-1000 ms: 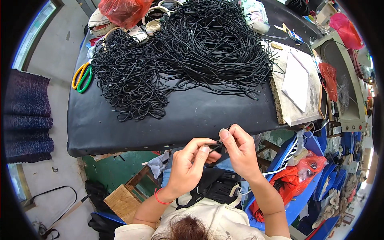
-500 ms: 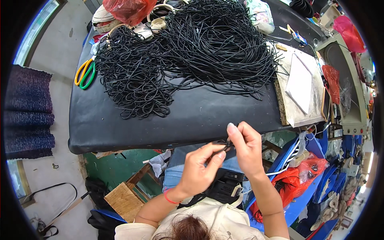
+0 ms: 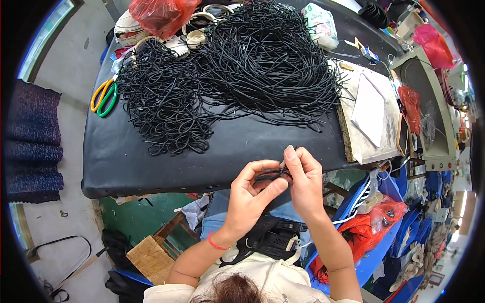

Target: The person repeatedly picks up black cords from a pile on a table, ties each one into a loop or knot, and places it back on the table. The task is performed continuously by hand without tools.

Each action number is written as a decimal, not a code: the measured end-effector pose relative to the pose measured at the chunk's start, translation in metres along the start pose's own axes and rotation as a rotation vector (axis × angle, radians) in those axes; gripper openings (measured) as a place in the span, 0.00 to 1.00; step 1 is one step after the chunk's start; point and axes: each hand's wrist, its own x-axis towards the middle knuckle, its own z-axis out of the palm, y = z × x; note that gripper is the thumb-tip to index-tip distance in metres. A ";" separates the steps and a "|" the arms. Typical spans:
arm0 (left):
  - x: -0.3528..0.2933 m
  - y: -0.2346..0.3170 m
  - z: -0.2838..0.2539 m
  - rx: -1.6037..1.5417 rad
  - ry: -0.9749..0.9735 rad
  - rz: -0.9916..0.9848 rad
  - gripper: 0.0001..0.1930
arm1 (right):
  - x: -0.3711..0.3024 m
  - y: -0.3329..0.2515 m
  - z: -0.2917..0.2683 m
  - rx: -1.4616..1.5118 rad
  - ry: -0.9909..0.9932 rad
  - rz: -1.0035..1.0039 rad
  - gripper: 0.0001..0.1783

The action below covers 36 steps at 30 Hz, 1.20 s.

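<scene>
Black cord partly hidden by hands

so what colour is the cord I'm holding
Black; the cord shows best in the head view.

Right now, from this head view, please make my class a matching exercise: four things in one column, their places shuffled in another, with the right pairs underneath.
Things
1. Scissors
2. Red band
3. Black cord
4. White sheet

Places
A. Held in the fingers of the left hand and right hand
B. On the pale board
C. Left of the looped heap, on the black table
D. Around the left wrist

Pairs: 1-C, 2-D, 3-A, 4-B
</scene>
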 end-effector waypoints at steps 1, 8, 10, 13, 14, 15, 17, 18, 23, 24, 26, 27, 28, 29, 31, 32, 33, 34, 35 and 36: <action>0.002 -0.005 0.001 -0.041 0.015 0.023 0.11 | -0.002 -0.001 0.004 0.055 0.018 0.019 0.17; 0.014 0.012 -0.010 -0.270 0.024 -0.160 0.05 | -0.001 -0.007 -0.015 0.066 0.021 -0.018 0.19; 0.015 0.018 -0.017 -0.215 -0.045 -0.193 0.06 | 0.000 -0.010 -0.021 -0.036 0.030 -0.062 0.17; 0.014 0.018 -0.024 -0.222 -0.116 -0.212 0.07 | -0.003 -0.021 -0.005 -0.120 -0.006 -0.117 0.13; 0.014 0.017 -0.025 -0.239 -0.134 -0.209 0.08 | -0.003 -0.021 -0.004 -0.208 -0.091 -0.177 0.10; 0.014 0.018 -0.022 -0.252 -0.105 -0.209 0.08 | -0.004 -0.019 0.000 -0.176 -0.155 -0.163 0.09; 0.013 0.021 -0.012 -0.281 -0.047 -0.207 0.09 | -0.006 -0.015 0.005 -0.193 -0.199 -0.219 0.09; 0.015 0.023 -0.014 -0.229 -0.075 -0.220 0.09 | -0.005 -0.016 0.003 -0.164 -0.199 -0.181 0.09; 0.019 0.034 -0.029 0.032 -0.216 -0.248 0.09 | 0.003 -0.019 -0.001 -0.131 -0.342 -0.121 0.11; 0.019 0.036 -0.029 0.085 -0.249 -0.247 0.09 | 0.003 -0.020 -0.001 -0.100 -0.403 -0.099 0.11; 0.016 0.038 -0.024 0.125 -0.216 -0.280 0.09 | 0.003 -0.019 0.001 -0.085 -0.359 -0.065 0.11; 0.015 0.040 -0.025 0.147 -0.223 -0.297 0.09 | 0.001 -0.021 0.002 -0.056 -0.351 -0.014 0.11; 0.014 0.041 -0.025 0.170 -0.230 -0.313 0.09 | 0.001 -0.022 0.003 -0.028 -0.343 0.037 0.12; 0.013 0.040 -0.026 0.163 -0.241 -0.316 0.10 | 0.001 -0.022 0.003 -0.045 -0.332 0.045 0.12; 0.012 0.040 -0.025 0.157 -0.242 -0.352 0.10 | 0.003 -0.022 0.003 -0.078 -0.309 0.061 0.14; 0.011 0.040 -0.024 0.155 -0.242 -0.369 0.10 | 0.004 -0.023 0.003 -0.097 -0.314 0.071 0.15; 0.010 0.040 -0.024 0.149 -0.243 -0.377 0.10 | 0.004 -0.024 0.003 -0.115 -0.320 0.082 0.15; 0.009 0.039 -0.023 0.144 -0.244 -0.384 0.10 | 0.005 -0.025 0.002 -0.134 -0.325 0.092 0.15; 0.008 0.038 -0.023 0.139 -0.245 -0.391 0.10 | 0.007 -0.025 0.001 -0.143 -0.338 0.120 0.15; 0.008 0.037 -0.023 0.131 -0.243 -0.388 0.10 | 0.009 -0.025 0.001 -0.152 -0.351 0.148 0.15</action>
